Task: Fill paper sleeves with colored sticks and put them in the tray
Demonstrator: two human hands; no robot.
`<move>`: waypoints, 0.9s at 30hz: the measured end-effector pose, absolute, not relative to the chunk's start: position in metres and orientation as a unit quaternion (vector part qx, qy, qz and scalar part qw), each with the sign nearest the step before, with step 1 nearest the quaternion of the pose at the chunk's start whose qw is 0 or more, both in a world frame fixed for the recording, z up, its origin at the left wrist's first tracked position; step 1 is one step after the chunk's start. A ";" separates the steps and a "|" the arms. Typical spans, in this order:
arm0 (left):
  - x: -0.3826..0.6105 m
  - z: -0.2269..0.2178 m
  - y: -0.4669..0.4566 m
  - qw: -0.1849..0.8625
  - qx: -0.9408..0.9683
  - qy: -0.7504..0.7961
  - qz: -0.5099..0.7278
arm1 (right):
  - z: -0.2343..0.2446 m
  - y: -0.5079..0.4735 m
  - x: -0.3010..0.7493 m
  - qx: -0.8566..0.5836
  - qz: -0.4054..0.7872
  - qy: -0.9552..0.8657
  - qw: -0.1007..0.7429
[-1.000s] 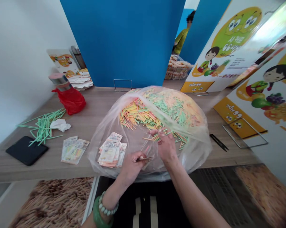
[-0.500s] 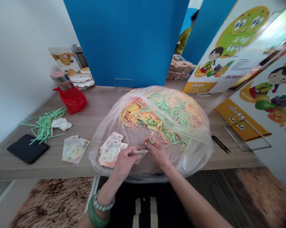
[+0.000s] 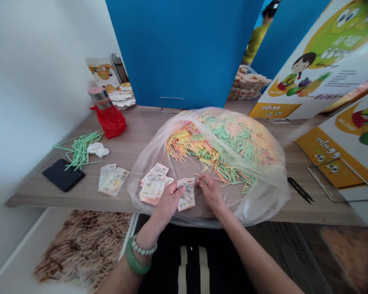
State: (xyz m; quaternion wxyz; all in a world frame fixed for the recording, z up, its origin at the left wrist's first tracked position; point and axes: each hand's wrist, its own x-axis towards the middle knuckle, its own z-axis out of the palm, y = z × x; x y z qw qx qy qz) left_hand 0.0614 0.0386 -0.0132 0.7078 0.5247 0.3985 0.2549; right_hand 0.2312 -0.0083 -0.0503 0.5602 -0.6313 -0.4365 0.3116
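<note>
My left hand (image 3: 168,201) pinches a small printed packet (image 3: 187,195) between thumb and fingers, its flat face turned up. Just right of the packet, my right hand (image 3: 211,192) has its fingers curled closed; whatever they hold is too small to make out. Both hands are over the near side of a large clear plastic bag (image 3: 265,196). Inside the bag lies a heap of short thin sticks (image 3: 199,147), green, yellow and pink. A pile of similar packets (image 3: 154,183) lies left of my left hand.
Further left are more packets (image 3: 114,179), a black phone-like slab (image 3: 63,174), long green sticks (image 3: 80,149), a crumpled tissue (image 3: 98,149) and a red bag (image 3: 112,122). Black snips (image 3: 300,190) lie on the right. Printed boards and a wire stand (image 3: 333,192) border the table.
The packet in my left hand has turned from nearly edge-on to face up. Sticks visible in my right fingers before no longer show clearly. The whole view has shifted, moving the scene rightward.
</note>
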 end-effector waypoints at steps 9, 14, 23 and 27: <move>0.064 -0.016 0.041 0.513 0.674 0.464 0.260 | -0.005 -0.017 0.235 -0.566 0.366 -0.355 0.648; 0.062 -0.016 0.043 0.534 0.644 0.478 0.268 | -0.007 -0.020 0.231 -0.548 0.405 -0.330 0.653; 0.063 -0.017 0.040 0.575 0.598 0.500 0.249 | 0.026 -0.010 0.222 -0.493 0.409 -0.292 0.710; 0.068 -0.016 0.040 0.631 0.560 0.488 0.222 | 0.054 0.000 0.201 -0.467 0.386 -0.323 0.727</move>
